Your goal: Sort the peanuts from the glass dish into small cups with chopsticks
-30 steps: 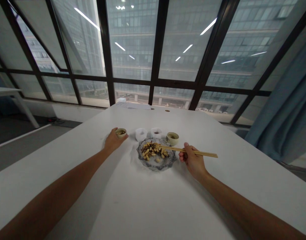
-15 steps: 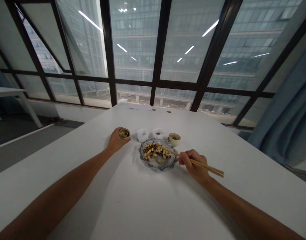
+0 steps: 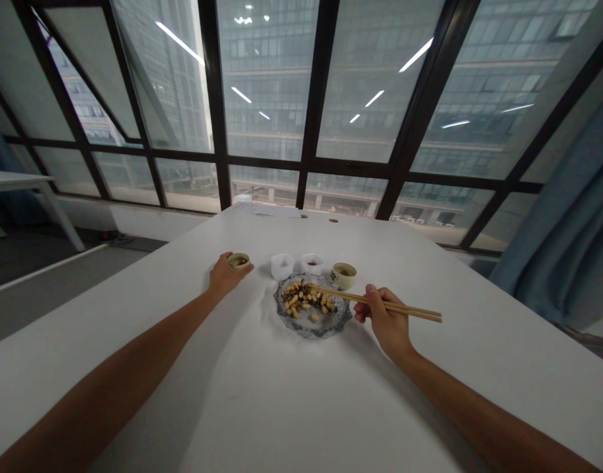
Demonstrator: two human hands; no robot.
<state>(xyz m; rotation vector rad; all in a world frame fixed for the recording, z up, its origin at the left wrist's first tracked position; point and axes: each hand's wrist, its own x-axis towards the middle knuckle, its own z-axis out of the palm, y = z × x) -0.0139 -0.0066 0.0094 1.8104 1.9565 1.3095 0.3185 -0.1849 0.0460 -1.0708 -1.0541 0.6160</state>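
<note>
My left hand is wrapped round a small ceramic cup with some bits of food inside, left of the other dishes. In my right hand is a pair of chopsticks. Their tips reach over the far part of a clear glass plate with a scalloped rim. Peanuts mixed with dark strips are heaped on that plate. Whether the tips pinch a piece is too small to tell.
Two small white bowls stand behind the plate: the left bowl and the right bowl, which has something dark in it. A second ceramic cup is to their right. Papers lie at the table's far end, by the windows.
My left hand has moved slightly left, and its cup is now more upright, where before it leaned toward me. The chopsticks lie flatter, with their tips shifted a little left and farther away.
</note>
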